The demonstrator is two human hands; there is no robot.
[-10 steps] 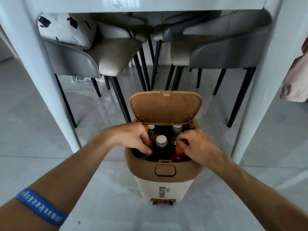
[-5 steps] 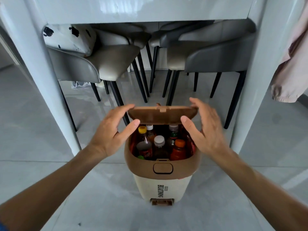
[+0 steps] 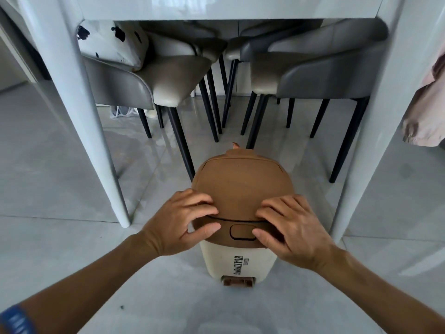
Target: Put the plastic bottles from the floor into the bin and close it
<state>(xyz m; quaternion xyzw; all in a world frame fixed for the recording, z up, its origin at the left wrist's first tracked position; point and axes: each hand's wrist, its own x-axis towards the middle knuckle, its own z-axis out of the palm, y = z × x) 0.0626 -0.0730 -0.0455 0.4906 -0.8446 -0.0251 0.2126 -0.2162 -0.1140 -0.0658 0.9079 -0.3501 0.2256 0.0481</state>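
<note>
Head view: both hands point(image 3: 177, 224) point(image 3: 291, 225) press flat on bin's lid point(image 3: 243, 186).

Your left hand point(image 3: 179, 224) and right hand point(image 3: 292, 227) lie flat on the brown lid point(image 3: 243, 189) of the bin point(image 3: 238, 261), which is down. The bin stands on the floor point(image 3: 72, 213) before grey chairs point(image 3: 313, 68).
</note>
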